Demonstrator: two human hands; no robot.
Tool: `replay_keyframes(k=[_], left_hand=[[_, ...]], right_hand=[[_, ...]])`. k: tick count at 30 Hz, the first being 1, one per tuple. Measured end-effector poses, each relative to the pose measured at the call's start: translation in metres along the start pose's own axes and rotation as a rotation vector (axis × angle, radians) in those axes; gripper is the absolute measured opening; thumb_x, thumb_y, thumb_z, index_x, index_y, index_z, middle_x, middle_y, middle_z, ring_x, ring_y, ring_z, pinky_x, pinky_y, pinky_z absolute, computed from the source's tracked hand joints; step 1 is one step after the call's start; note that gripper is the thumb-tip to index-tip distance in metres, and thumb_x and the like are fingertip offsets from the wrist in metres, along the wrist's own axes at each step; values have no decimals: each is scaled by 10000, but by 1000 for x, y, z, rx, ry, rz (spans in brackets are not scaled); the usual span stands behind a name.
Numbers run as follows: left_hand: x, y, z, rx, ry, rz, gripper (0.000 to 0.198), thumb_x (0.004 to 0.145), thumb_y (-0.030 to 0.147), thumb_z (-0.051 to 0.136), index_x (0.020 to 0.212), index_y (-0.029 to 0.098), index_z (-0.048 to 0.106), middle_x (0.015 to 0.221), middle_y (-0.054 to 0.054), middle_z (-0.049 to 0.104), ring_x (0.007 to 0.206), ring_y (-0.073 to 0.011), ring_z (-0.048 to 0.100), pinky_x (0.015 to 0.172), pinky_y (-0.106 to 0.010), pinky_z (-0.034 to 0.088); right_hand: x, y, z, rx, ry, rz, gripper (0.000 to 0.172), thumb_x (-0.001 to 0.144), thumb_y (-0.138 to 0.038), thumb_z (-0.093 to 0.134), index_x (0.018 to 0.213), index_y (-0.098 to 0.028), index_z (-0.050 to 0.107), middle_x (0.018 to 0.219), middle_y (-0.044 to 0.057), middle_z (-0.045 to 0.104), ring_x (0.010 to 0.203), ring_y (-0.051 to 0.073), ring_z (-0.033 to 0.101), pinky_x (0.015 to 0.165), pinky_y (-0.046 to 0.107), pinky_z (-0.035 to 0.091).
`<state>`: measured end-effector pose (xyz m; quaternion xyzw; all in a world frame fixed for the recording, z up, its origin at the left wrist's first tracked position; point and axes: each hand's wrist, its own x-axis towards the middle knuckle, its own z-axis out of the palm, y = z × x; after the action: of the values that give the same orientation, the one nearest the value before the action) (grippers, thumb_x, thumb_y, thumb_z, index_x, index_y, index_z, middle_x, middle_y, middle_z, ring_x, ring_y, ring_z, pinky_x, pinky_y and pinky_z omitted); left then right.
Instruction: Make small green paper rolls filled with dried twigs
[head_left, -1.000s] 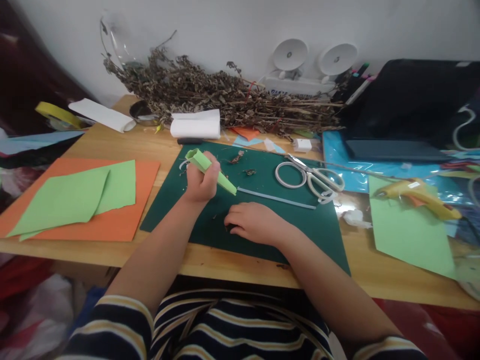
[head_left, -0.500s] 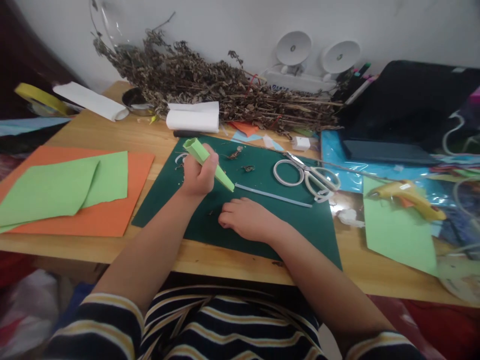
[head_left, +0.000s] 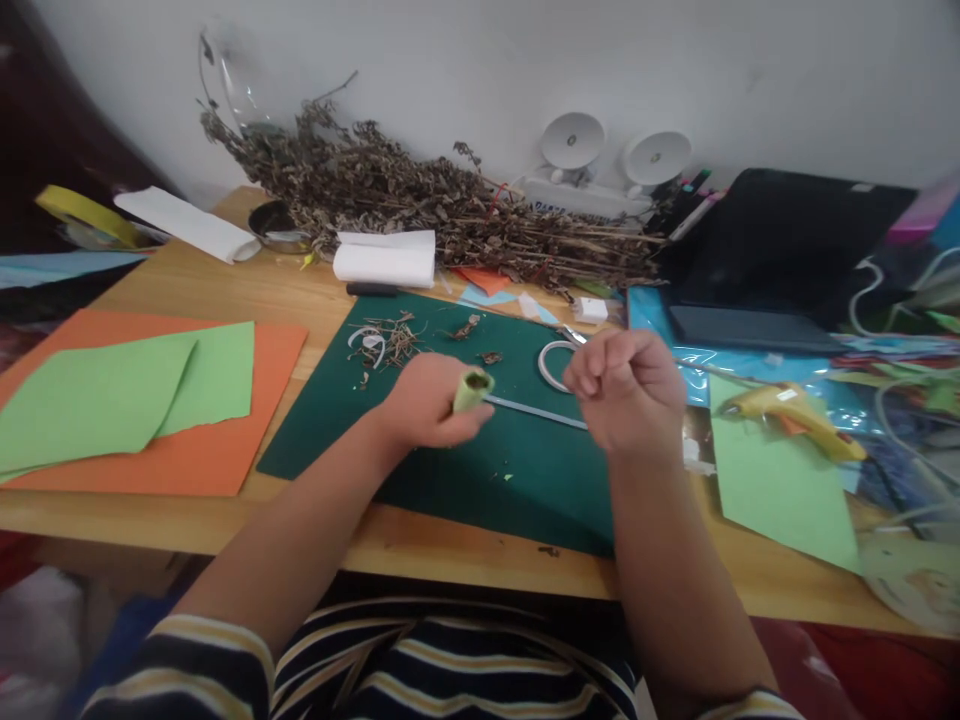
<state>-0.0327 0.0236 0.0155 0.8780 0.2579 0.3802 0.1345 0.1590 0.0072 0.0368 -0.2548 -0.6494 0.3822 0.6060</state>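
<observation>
My left hand (head_left: 429,402) is wrapped round a rolled light-green paper tube (head_left: 472,390), its end turned toward me and dark bits showing inside. Raised over the right part of the green cutting mat (head_left: 450,490), my right hand (head_left: 630,390) has its fingers curled together; whatever they may hold is too small or hidden. Behind that hand are scissors (head_left: 553,366), with one white handle loop visible. Between the hands lies a thin translucent glue stick (head_left: 536,411). A heap of short dry stem pieces (head_left: 397,342) and a white ring-like strip (head_left: 373,343) rest at the mat's upper left.
Green sheets (head_left: 97,385) lie on an orange sheet (head_left: 217,465) at left. A yellow glue gun (head_left: 799,415) rests on green paper (head_left: 780,510) at right. Along the back are dried plant stalks (head_left: 420,190), a white paper roll (head_left: 384,258) and a black tablet-like panel (head_left: 787,250).
My left hand has moved right and lower, tipping the tube's end toward me. My right hand has risen from the mat and moved right, now covering part of the scissors.
</observation>
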Motion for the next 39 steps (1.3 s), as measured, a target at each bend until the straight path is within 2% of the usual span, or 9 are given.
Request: replay_keyframes(k=[4,8,20,25,30,33,35,37,39], left_hand=[[5,18,7,158,-100,142,280,710,357,348,505,180,418,424,6,468,394,-110,428,413,-241,300],[5,20,12,193,-103,198,258,700,332,321,516,187,428,416,6,480,393,-119,453,405,-241,306],[6,21,11,235,-147,195,295,714,349,259,547,187,440,453,-12,517,428,-131,501,429,-247,339],[4,19,13,235,-107,229,340,740,391,255,576,183,468,480,-11,546,433,-135,510,411,-251,320],[3,19,11,179,-94,192,313,735,379,289,574,179,469,471,-9,531,444,-132,498,425,-253,335],[2,18,8,46,32,78,284,742,345,349,525,177,425,436,2,471,421,-111,449,426,-246,337],[-1,12,6,-130,247,-32,277,759,338,372,539,174,408,457,13,437,421,-95,427,423,-236,346],[-3,1,4,-286,548,-137,269,789,351,353,595,173,408,509,20,416,425,-83,415,406,-224,341],[-6,-14,1,-308,721,-199,272,796,342,363,584,173,387,499,33,366,411,-76,390,388,-217,317]], right_hand=[[-9,-6,15,67,-52,36,142,792,-307,473,714,-214,400,614,-39,394,496,72,397,464,218,359],[-16,-16,27,-179,-241,-96,61,807,-202,445,749,-202,464,687,-2,488,669,104,480,600,256,419],[-10,-38,20,-526,-453,-191,72,760,-155,452,751,-204,503,777,25,497,773,130,493,661,271,435],[-9,-41,19,-639,-447,-314,65,751,-228,465,747,-209,527,896,41,498,748,136,472,674,304,422],[-14,-37,16,-615,-326,-440,256,813,-371,364,854,-210,559,913,67,514,755,166,483,645,336,410],[-19,-25,17,-472,-49,-301,295,846,-364,292,855,-241,560,856,51,529,731,162,503,600,323,413],[-20,-13,23,-379,77,-170,284,860,-302,281,814,-232,553,775,34,530,693,146,511,580,299,415],[-21,2,34,-428,-55,-36,233,847,-259,340,790,-205,560,733,28,540,695,135,513,612,283,421],[-23,16,48,-613,-403,56,201,816,-280,417,794,-181,591,748,42,561,734,144,514,670,287,420]])
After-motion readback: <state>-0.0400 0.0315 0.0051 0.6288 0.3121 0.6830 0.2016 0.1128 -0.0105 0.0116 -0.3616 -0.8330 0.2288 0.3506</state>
